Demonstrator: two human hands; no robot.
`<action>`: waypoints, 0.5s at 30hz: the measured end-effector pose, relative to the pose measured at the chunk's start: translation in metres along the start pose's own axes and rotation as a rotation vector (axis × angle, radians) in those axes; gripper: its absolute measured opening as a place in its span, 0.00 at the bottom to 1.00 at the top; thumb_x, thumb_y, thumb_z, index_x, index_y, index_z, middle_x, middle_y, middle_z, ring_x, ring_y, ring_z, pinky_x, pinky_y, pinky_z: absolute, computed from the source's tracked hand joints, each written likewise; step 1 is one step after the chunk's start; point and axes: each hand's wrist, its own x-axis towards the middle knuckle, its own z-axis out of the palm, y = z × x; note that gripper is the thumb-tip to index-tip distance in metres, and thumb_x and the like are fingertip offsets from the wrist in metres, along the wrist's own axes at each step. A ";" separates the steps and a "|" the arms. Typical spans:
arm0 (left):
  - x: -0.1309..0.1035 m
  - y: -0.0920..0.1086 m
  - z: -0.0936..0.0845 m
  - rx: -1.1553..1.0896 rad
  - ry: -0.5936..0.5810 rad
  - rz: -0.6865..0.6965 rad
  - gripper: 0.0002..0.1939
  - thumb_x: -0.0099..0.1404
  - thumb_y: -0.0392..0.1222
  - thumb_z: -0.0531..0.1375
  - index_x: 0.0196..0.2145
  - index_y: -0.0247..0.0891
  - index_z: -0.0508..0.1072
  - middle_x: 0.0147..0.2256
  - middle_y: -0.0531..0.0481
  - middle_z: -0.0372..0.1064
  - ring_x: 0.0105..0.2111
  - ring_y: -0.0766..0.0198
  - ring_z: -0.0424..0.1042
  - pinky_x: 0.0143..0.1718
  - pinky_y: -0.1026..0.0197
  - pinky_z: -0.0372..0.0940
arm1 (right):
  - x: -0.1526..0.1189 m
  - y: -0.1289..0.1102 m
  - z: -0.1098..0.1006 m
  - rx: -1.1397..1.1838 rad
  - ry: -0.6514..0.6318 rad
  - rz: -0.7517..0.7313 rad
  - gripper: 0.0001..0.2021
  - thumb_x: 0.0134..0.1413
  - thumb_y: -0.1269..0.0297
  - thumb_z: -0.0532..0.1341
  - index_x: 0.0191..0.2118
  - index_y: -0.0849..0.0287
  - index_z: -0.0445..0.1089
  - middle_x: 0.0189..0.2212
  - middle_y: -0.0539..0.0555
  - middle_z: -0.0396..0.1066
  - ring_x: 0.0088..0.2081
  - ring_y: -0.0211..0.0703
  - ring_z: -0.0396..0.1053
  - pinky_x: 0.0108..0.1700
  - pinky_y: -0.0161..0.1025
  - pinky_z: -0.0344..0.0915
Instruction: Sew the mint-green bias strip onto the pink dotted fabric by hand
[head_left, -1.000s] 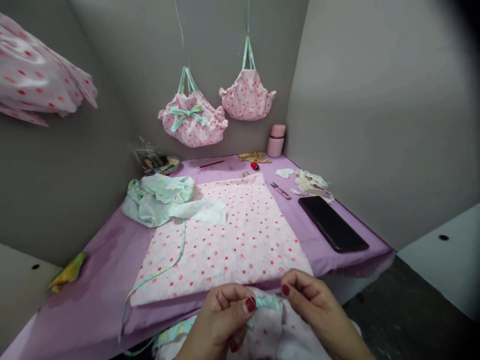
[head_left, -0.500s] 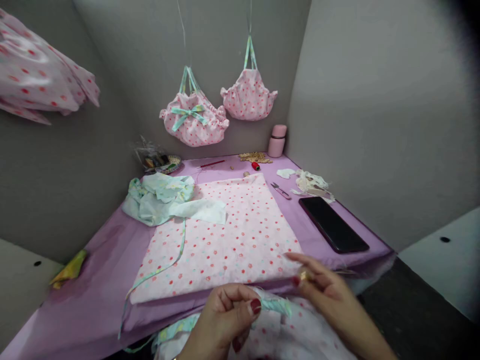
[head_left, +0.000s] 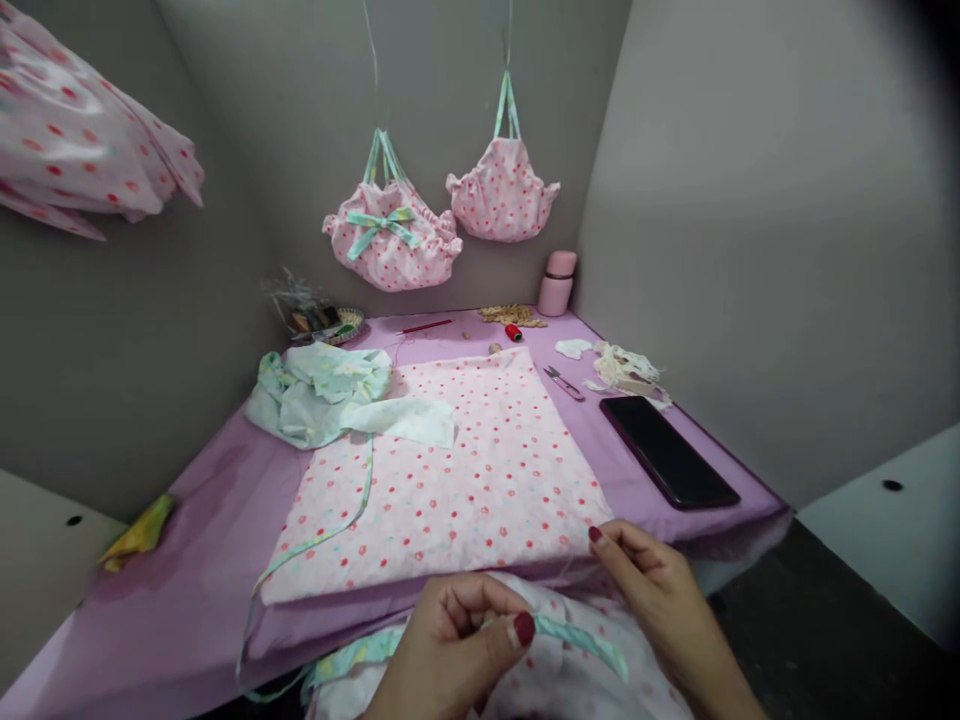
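Note:
My left hand (head_left: 469, 640) is closed at the bottom middle, thumb and forefinger pinching a green fabric strip (head_left: 585, 645) on pink dotted cloth (head_left: 555, 690) below the table's front edge. To its right, my right hand (head_left: 652, 590) is closed, thumb against forefinger; what it pinches is too small to make out. Just beyond both hands, a pink dotted cloth piece (head_left: 465, 480) lies flat on the purple table cover (head_left: 195, 560). A thin green strip (head_left: 366, 480) curves over its left side and hangs off the edge.
Crumpled green cloth (head_left: 322, 390) lies at the left. A phone (head_left: 667, 450), small snips (head_left: 564, 383), lace scraps (head_left: 626, 368), a red thread spool (head_left: 513, 332) and a pink bottle (head_left: 556, 283) stand or lie right and back. Two dotted pouches (head_left: 394, 240) hang behind.
My right hand's fingers have come together in a pinch and the hand has turned slightly. My left hand has shifted a little right, and more of the green strip shows beside it.

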 end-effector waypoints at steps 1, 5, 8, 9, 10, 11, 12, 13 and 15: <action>-0.001 0.001 0.000 -0.012 0.006 0.001 0.19 0.46 0.54 0.67 0.22 0.34 0.74 0.12 0.62 0.52 0.12 0.78 0.46 0.15 0.72 0.44 | 0.001 0.002 -0.003 -0.120 0.055 -0.032 0.15 0.54 0.53 0.55 0.22 0.58 0.60 0.19 0.44 0.51 0.21 0.35 0.50 0.23 0.32 0.50; -0.005 0.003 0.002 -0.027 0.053 0.010 0.17 0.45 0.54 0.68 0.22 0.35 0.75 0.12 0.62 0.52 0.13 0.78 0.46 0.16 0.72 0.45 | 0.004 0.004 -0.010 -0.488 0.224 -0.121 0.14 0.53 0.56 0.54 0.23 0.57 0.62 0.16 0.44 0.52 0.18 0.35 0.51 0.22 0.32 0.50; -0.007 0.004 0.004 -0.028 0.049 0.010 0.16 0.45 0.53 0.68 0.22 0.36 0.75 0.12 0.62 0.53 0.13 0.78 0.46 0.16 0.72 0.45 | 0.006 0.006 -0.012 -0.596 0.244 -0.180 0.14 0.53 0.57 0.53 0.21 0.57 0.61 0.14 0.43 0.51 0.16 0.34 0.53 0.22 0.32 0.51; -0.007 0.004 0.004 -0.025 0.046 0.010 0.16 0.46 0.53 0.68 0.22 0.36 0.76 0.12 0.62 0.53 0.13 0.78 0.46 0.16 0.72 0.45 | 0.007 0.007 -0.012 -0.613 0.234 -0.192 0.15 0.54 0.57 0.53 0.20 0.57 0.61 0.14 0.43 0.51 0.16 0.34 0.53 0.22 0.32 0.51; -0.006 0.003 0.004 -0.018 0.044 0.011 0.16 0.46 0.53 0.68 0.22 0.36 0.76 0.13 0.62 0.53 0.13 0.78 0.46 0.16 0.72 0.45 | 0.008 0.008 -0.012 -0.621 0.227 -0.200 0.15 0.54 0.56 0.53 0.21 0.57 0.62 0.14 0.43 0.52 0.16 0.35 0.54 0.22 0.32 0.52; -0.006 0.003 0.003 -0.007 0.047 0.016 0.16 0.46 0.53 0.68 0.22 0.36 0.76 0.13 0.62 0.53 0.13 0.77 0.46 0.16 0.72 0.46 | 0.008 0.009 -0.012 -0.619 0.221 -0.202 0.13 0.54 0.56 0.53 0.24 0.57 0.64 0.14 0.44 0.54 0.16 0.35 0.55 0.22 0.32 0.53; -0.005 0.003 0.002 0.012 0.051 0.022 0.16 0.47 0.53 0.68 0.22 0.36 0.76 0.13 0.62 0.54 0.13 0.77 0.46 0.16 0.72 0.46 | 0.008 0.008 -0.012 -0.601 0.218 -0.196 0.12 0.54 0.55 0.54 0.28 0.57 0.67 0.15 0.44 0.55 0.16 0.36 0.56 0.22 0.32 0.54; -0.004 0.002 0.002 0.040 0.056 0.028 0.16 0.48 0.53 0.67 0.23 0.36 0.76 0.13 0.62 0.54 0.14 0.77 0.47 0.17 0.72 0.47 | 0.006 0.007 -0.012 -0.565 0.215 -0.186 0.12 0.54 0.54 0.54 0.34 0.58 0.68 0.16 0.44 0.57 0.17 0.36 0.57 0.22 0.32 0.55; -0.001 0.002 0.000 0.107 0.070 0.037 0.15 0.50 0.52 0.66 0.24 0.36 0.76 0.15 0.60 0.56 0.15 0.76 0.48 0.18 0.72 0.48 | -0.002 0.000 -0.012 -0.426 0.170 -0.196 0.18 0.53 0.53 0.56 0.44 0.58 0.67 0.17 0.44 0.58 0.18 0.38 0.58 0.22 0.32 0.57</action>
